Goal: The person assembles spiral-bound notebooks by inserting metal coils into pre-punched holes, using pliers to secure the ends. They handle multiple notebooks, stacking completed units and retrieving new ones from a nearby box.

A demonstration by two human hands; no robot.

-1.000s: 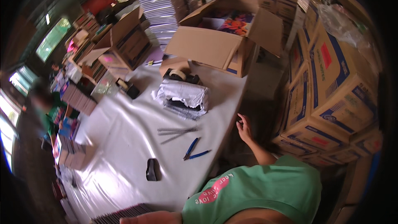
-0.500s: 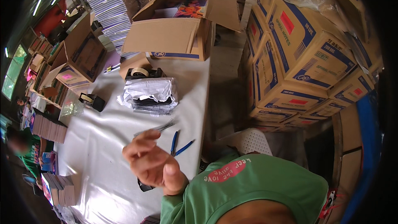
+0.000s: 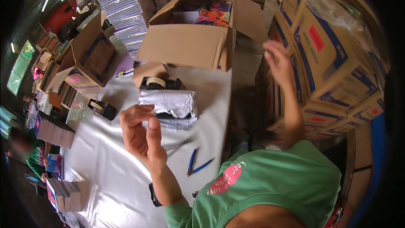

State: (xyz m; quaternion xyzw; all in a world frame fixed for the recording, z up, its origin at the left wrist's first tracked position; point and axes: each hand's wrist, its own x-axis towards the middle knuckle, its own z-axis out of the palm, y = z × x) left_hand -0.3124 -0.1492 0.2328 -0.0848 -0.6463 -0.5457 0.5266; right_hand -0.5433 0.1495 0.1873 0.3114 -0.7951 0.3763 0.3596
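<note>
White table (image 3: 105,177); both hands raised, empty.

Counter (image 3: 126,173), white covering. On it: open cardboard box (image 3: 185,44) at far end; tape dispenser (image 3: 158,83); second tape dispenser (image 3: 102,109) near left edge; foil-wrapped bundle (image 3: 168,101) on spiral bindings; loose spiral wire (image 3: 179,143); blue-handled pliers (image 3: 193,162); small black object (image 3: 154,194) at near edge.

Pliers (image 3: 192,162) right of spiral coils (image 3: 179,144)
</note>
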